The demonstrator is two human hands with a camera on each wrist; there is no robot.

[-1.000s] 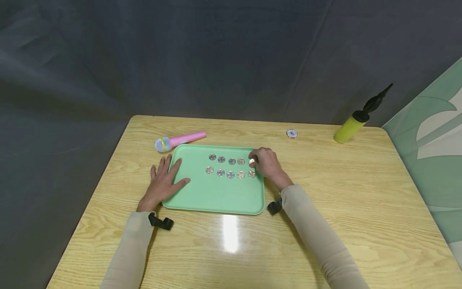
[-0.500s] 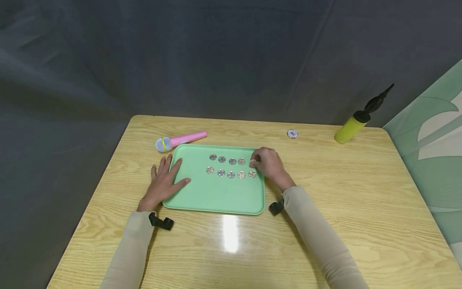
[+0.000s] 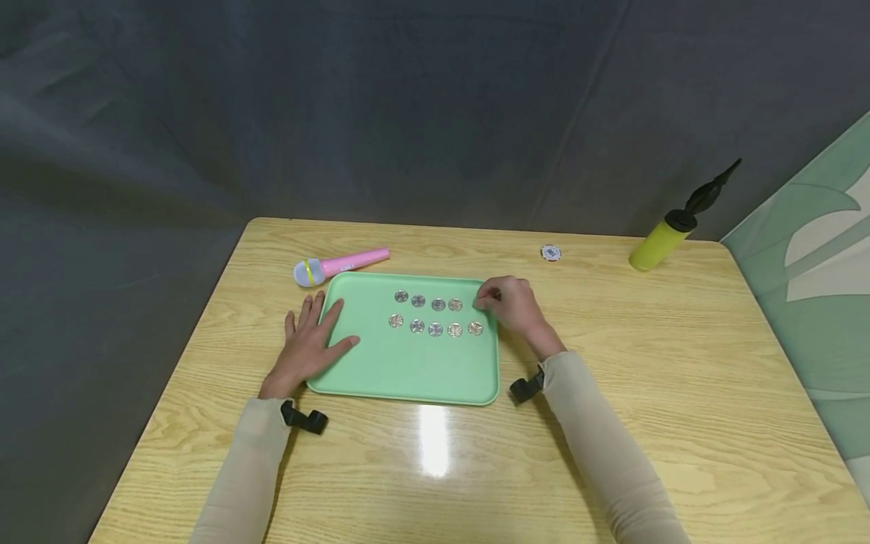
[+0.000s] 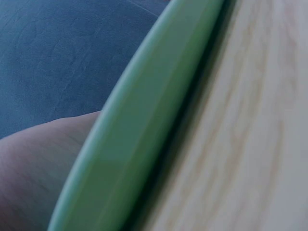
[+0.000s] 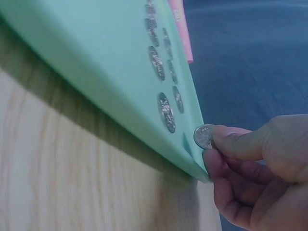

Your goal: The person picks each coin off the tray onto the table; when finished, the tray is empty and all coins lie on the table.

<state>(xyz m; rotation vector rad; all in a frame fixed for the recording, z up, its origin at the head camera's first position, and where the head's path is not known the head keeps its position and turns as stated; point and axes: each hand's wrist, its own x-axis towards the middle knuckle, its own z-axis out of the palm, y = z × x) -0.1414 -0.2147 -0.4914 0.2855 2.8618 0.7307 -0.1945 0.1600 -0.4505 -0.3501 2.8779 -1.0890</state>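
Note:
A light green tray [image 3: 401,366] lies on the wooden table with several silver coins [image 3: 436,329] set out on it in two rows. Over its far right corner, my right hand [image 3: 515,306] pinches one coin [image 5: 203,136] between thumb and fingers, shown up close in the right wrist view. That coin is held tilted, apart from the ones on the tray. My left hand [image 3: 304,351] rests with fingers spread across the tray's left rim. In the left wrist view the tray's side [image 4: 139,110] hides most of that hand.
A pink toy microphone [image 3: 343,264] lies behind the tray's left end. Farther back to the right are a poker chip [image 3: 550,252] and a yellow-green hand pump [image 3: 658,243] with a black top. A dark curtain [image 3: 435,113] hangs behind the table.
My right hand has moved a little to the right and lifted a coin away from the right end of the back row. The left hand has stayed in place.

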